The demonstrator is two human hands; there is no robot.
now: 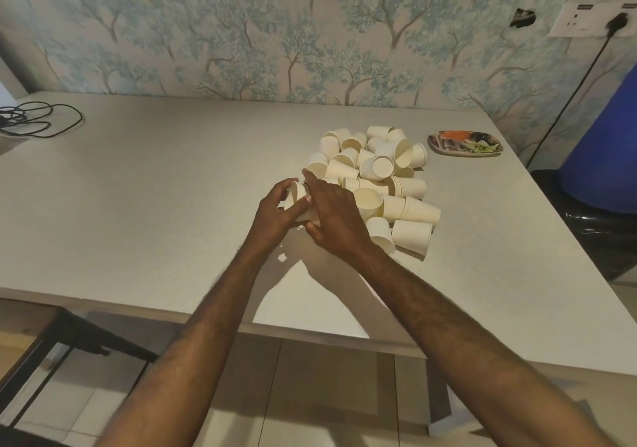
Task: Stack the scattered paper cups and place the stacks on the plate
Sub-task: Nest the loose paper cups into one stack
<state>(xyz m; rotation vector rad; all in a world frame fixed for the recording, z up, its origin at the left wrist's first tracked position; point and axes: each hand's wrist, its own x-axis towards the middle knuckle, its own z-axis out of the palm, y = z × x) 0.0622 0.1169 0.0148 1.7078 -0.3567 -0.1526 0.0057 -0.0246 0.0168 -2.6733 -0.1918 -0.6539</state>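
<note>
A heap of several cream paper cups (375, 174) lies scattered on the white table (155, 188), most on their sides. At the heap's near-left edge both hands meet around one paper cup (297, 194) lying on its side. My left hand (275, 212) curls around its left side, thumb and fingers on the rim. My right hand (336, 217) covers its right part from above, index finger stretched forward. How many cups are nested between the hands is hidden. The patterned plate (463, 143) sits beyond the heap to the right and holds no cups.
A coiled black cable (38, 120) lies at the table's far left. A wallpapered wall backs the table, with a socket and plugged cord (586, 20) at the upper right. A blue object (603, 150) stands right of the table. A dark chair frame (69, 339) is below left.
</note>
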